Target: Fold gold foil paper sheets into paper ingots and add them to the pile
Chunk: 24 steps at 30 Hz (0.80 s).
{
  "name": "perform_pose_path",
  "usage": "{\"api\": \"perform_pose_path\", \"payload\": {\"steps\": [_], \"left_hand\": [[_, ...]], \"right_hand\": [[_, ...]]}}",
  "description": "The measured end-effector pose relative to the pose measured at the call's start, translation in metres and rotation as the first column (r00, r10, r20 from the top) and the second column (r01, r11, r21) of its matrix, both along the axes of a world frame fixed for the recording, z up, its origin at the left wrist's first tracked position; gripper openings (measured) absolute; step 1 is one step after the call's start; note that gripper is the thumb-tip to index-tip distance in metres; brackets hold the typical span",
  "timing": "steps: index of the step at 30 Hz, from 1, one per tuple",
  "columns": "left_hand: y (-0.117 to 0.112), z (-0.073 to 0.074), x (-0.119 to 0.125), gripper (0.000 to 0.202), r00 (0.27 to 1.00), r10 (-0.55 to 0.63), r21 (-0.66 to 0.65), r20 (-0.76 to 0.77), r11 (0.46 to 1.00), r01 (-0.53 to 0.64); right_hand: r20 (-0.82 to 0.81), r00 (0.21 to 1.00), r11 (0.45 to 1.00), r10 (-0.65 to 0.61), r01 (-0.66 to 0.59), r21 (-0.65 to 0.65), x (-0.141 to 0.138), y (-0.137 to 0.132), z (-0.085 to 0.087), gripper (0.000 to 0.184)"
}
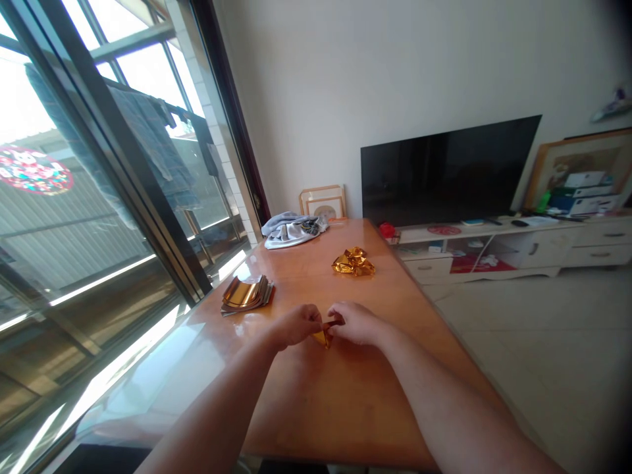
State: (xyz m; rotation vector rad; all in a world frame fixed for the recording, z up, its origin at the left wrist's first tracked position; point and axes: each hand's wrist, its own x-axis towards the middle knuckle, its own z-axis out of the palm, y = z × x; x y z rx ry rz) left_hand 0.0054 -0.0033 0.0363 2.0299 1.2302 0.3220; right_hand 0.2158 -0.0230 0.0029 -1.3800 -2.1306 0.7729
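Observation:
Just above the wooden table [340, 408], my left hand [302, 324] and my right hand [358, 322] meet over a small piece of gold foil paper [323, 337]. The fingers of both hands are closed on it, pinching its upper edge from either side. A folded, pointed part of the paper hangs below the fingertips. Beyond my left hand lies a stack of curled gold foil sheets [244, 293]. Farther up the table, past my right hand, sits a small pile of folded gold foil pieces [353, 262].
A grey cloth bundle [291, 230] lies at the table's far end, with picture frames [323, 201] behind it. To the right stand a television [449, 171] and a white cabinet [548, 250]. A glass sliding door [123, 164] runs along the left.

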Motion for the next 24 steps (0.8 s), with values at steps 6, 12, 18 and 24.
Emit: {"api": "perform_pose_path", "payload": {"steps": [6, 12, 18, 24], "left_hand": [[-0.002, 0.014, -0.005, 0.019, 0.995, -0.066, 0.099, 0.077, 0.993, 0.058], [-0.003, 0.022, -0.003, 0.024, 0.985, -0.067, 0.122, 0.158, 0.991, 0.048], [0.002, 0.018, 0.000, 0.057, 0.831, 0.136, 0.028, 0.539, 0.983, -0.179], [0.005, -0.003, 0.004, 0.065, 0.698, 0.208, -0.168, 0.685, 0.978, -0.127]], "right_hand": [[-0.251, 0.960, 0.974, 0.125, -0.167, -0.152, 0.016, -0.002, 0.016, 0.031], [-0.442, 0.896, 0.963, 0.047, -0.158, -0.218, 0.009, -0.005, 0.024, 0.024], [-0.546, 0.836, 0.989, -0.055, -0.029, -0.144, 0.013, -0.004, 0.029, 0.028], [-0.571, 0.818, 0.994, -0.071, 0.010, -0.109, 0.016, 0.003, 0.021, 0.032]]}}
